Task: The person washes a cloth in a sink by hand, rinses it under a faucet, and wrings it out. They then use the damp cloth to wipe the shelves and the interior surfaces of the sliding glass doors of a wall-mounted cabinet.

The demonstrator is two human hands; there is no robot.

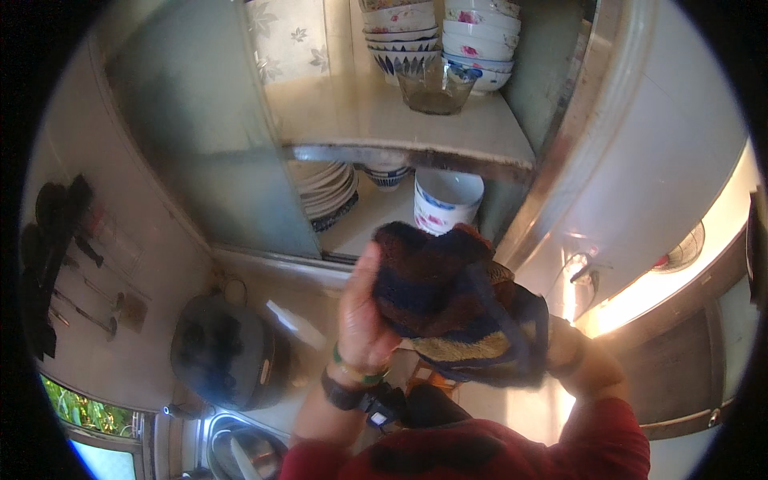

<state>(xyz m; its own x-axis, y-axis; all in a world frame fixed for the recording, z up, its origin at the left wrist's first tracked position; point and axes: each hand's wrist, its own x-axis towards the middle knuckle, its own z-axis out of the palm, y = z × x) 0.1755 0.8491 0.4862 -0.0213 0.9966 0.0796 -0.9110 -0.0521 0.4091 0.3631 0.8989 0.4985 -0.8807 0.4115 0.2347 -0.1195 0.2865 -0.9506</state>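
A dark striped cloth (448,296) in navy, maroon and tan is bunched up in front of the open cupboard. On its left side my left hand (364,308) grips it, thumb up along the edge and fingers mostly hidden behind the fabric. My right hand (562,340) reaches into the cloth from the right; its fingers are covered, so their pose does not show. Whether anything is wrapped inside cannot be seen. Just beyond the cloth, a white flowered bowl (448,200) stands on the lower shelf.
Stacked bowls (480,40) and a glass bowl (436,88) fill the upper shelf (352,112). Plates (326,192) stand below, beside a frosted sliding door (200,136). At left are a dark rounded appliance (220,352), hanging utensils (88,296) and a sink (240,448).
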